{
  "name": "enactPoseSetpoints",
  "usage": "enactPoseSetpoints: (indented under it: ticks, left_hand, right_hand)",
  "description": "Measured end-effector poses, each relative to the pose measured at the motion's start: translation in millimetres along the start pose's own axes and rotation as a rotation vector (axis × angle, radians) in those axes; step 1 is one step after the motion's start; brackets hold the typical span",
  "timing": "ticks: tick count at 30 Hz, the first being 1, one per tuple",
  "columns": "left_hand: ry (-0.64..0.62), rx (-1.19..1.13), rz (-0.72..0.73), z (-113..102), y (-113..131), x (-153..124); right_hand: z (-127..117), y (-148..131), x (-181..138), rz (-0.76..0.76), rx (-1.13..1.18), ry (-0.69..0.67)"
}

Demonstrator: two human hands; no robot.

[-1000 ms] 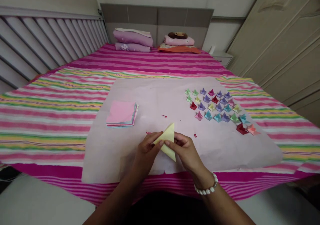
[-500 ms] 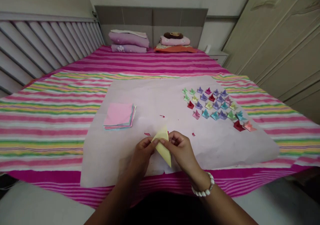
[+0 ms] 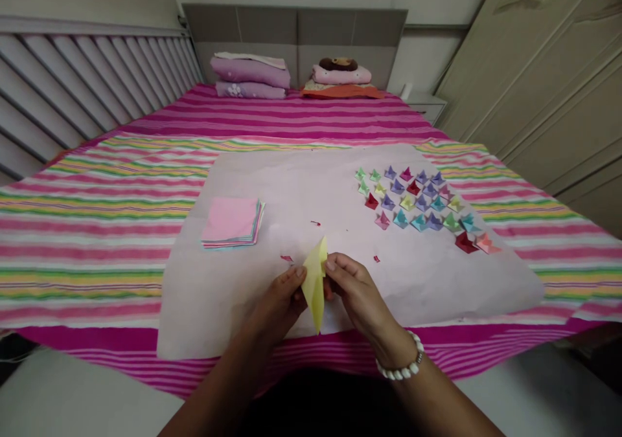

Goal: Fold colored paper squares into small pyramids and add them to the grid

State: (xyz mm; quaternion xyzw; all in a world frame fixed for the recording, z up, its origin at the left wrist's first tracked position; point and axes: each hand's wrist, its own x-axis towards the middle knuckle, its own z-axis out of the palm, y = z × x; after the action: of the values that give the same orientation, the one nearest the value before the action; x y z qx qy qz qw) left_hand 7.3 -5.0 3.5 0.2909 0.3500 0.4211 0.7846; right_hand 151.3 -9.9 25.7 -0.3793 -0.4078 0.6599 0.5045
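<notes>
Between my two hands is a folded sheet of yellow origami paper (image 3: 313, 287), held upright with pointed ends at top and bottom. My left hand (image 3: 283, 298) pinches its left edge, the thumb on the near face. At the right edge, my right hand (image 3: 350, 287) grips a small corner between thumb and fingers; a white bead bracelet (image 3: 404, 366) circles that wrist. Fingers behind the paper are partly hidden. Beyond the hands, small red paper scraps (image 3: 286, 257) lie on the large pale sheet (image 3: 291, 184).
A stack of square coloured paper (image 3: 230, 222), pink on top, lies left on the sheet. Several small folded paper boats (image 3: 407, 202) in many colours stand in rows at the right. Folded bedding (image 3: 250, 78) rests by the headboard (image 3: 267, 26); a slatted rail (image 3: 97, 81) runs along the left.
The yellow paper has turned more upright and its folds have opened somewhat. My right thumb has shifted from the paper's middle to its right edge.
</notes>
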Motion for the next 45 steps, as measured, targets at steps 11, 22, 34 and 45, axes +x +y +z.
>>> enactPoseSetpoints:
  ticks: [11, 22, 34, 45]
  left_hand:
    - [-0.009, -0.029, -0.007, -1, -3, 0]
    - [0.176, 0.124, 0.070, -2, -6, 2]
    - [0.322, 0.669, 0.291, 14, 3, -7]
    - [0.280, 0.998, 0.410, 6, 7, 0]
  right_hand:
    - [-1, 1, -1, -0.009, -0.020, -0.021]
    - [-2, 6, 3, -0.118, -0.112, 0.064]
    - [-1, 21, 7, -0.353, -0.747, 0.214]
    - [-8, 30, 12, -0.332, -0.705, 0.218]
